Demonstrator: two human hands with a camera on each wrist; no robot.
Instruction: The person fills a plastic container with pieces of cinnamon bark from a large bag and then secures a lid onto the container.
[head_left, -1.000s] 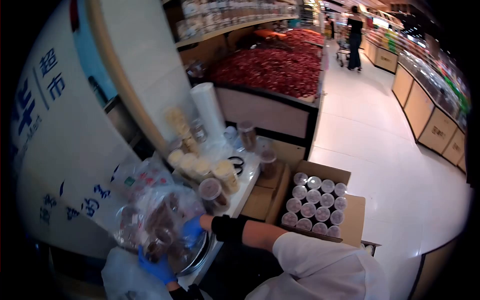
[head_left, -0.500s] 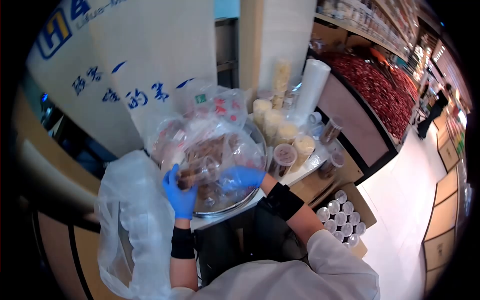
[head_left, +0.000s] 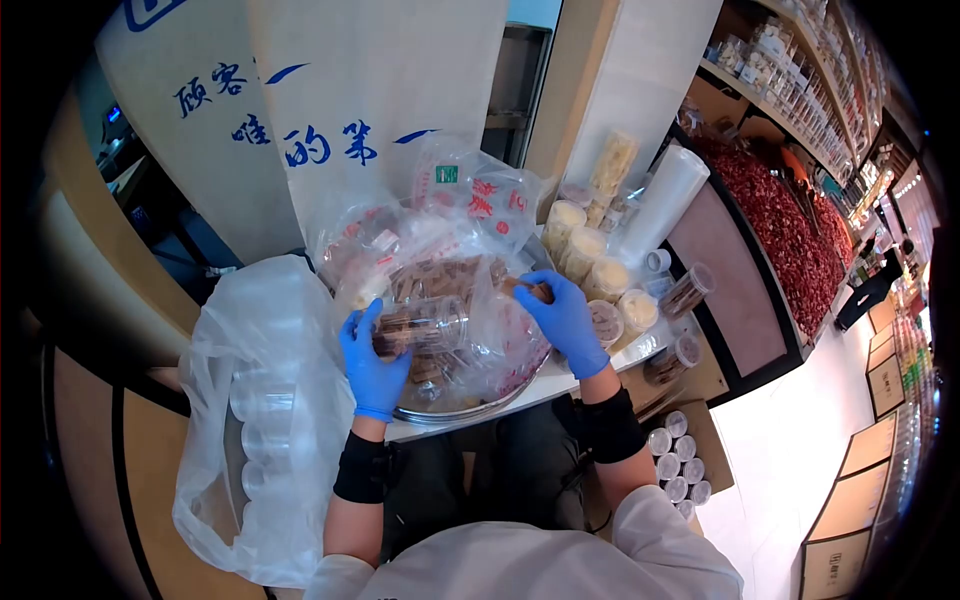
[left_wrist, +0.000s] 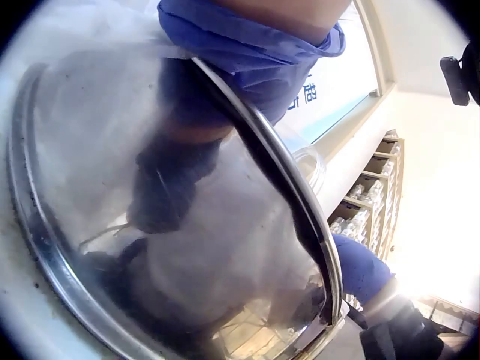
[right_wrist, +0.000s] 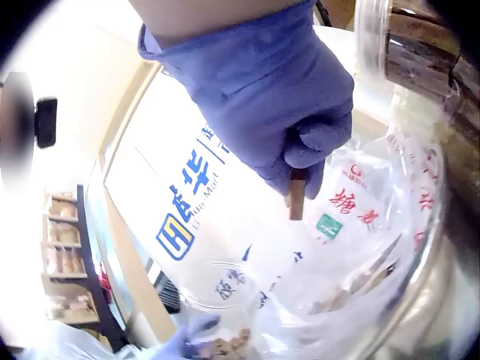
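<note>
Brown stick-like pieces (head_left: pixel 435 279) lie in a clear plastic bag with red print (head_left: pixel 483 195) on a round metal tray (head_left: pixel 470 412). My blue-gloved left hand (head_left: pixel 375 368) grips a clear jar (head_left: pixel 440 325) lying on its side, brown pieces inside it, its mouth not plain to see. Over the bag's right side, my gloved right hand (head_left: pixel 568 322) pinches brown pieces (head_left: pixel 538 291); in the right wrist view one brown piece (right_wrist: pixel 297 199) sticks out below the curled fingers of that hand (right_wrist: pixel 274 112).
Jars of pale pieces (head_left: pixel 607 280) and a plastic roll (head_left: pixel 665 205) stand right of the tray. A bag of empty jars (head_left: pixel 265 420) lies at the left. Lidded jars fill a carton (head_left: pixel 712 440) at lower right; a bin of red wrapped items (head_left: pixel 770 225) is beyond.
The view has swung right and down onto the tray. My right hand has moved away from the jar to the bag's right side and now pinches brown pieces. My left hand still holds the jar.
</note>
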